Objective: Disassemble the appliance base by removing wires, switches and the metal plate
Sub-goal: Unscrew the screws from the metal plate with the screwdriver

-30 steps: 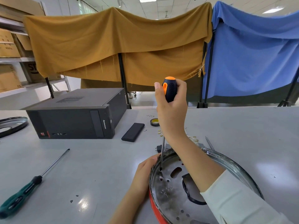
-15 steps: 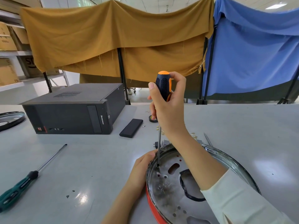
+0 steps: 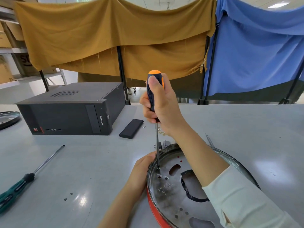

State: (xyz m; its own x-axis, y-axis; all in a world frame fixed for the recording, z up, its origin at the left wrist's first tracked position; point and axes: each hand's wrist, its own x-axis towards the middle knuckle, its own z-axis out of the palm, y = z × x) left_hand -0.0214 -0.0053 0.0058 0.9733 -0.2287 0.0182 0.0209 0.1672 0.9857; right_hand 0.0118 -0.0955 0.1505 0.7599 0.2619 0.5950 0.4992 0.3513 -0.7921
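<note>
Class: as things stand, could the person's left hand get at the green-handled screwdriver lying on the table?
Probably yes. The green-handled screwdriver lies in the open on the table, on the left hand's side, with nothing between them. But that hand now holds the appliance base's rim, so it must let go first.

Scene brightly and evenly lit by ceiling panels (image 3: 278, 4) overhead. Soft glare patches on the surface (image 3: 85, 200) near its front edge and at right. Shadows faint. Focus sharp centrally; wide-angle bending evident toward frame edges.
</note>
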